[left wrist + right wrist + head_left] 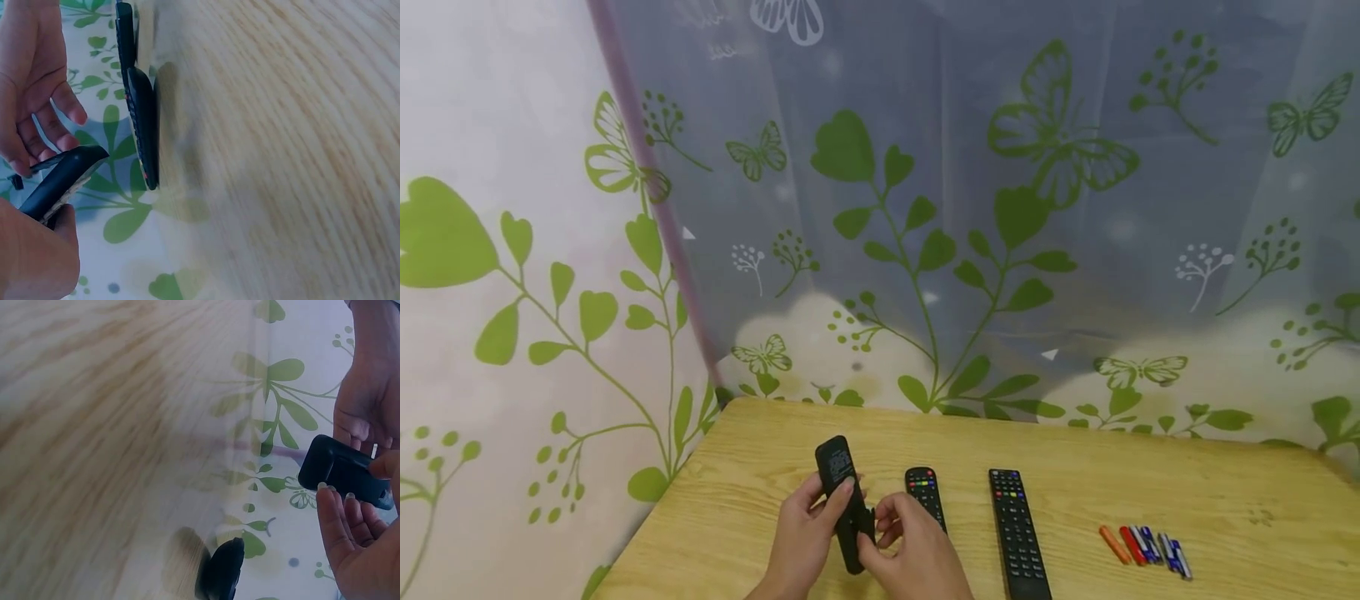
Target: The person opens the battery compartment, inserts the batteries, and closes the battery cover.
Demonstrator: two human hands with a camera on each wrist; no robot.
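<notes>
We look over a desk with a yellowish wood-grain top, its streaks running across the surface, and its far edge runs along a grey-blue backdrop printed with green leaves, sprigs and butterflies. To our left, a paler side panel carries the same print, and a mauve strip slants down between the two. Above the desk's nearer part, the left hand grips a black remote, back turned toward us and tilted, while the right hand pinches a small dark piece at that remote's side. Two other remotes, a shorter one and a longer one, lie buttons up to the right; beyond them sits a row of batteries, orange, red and blue-and-silver.
</notes>
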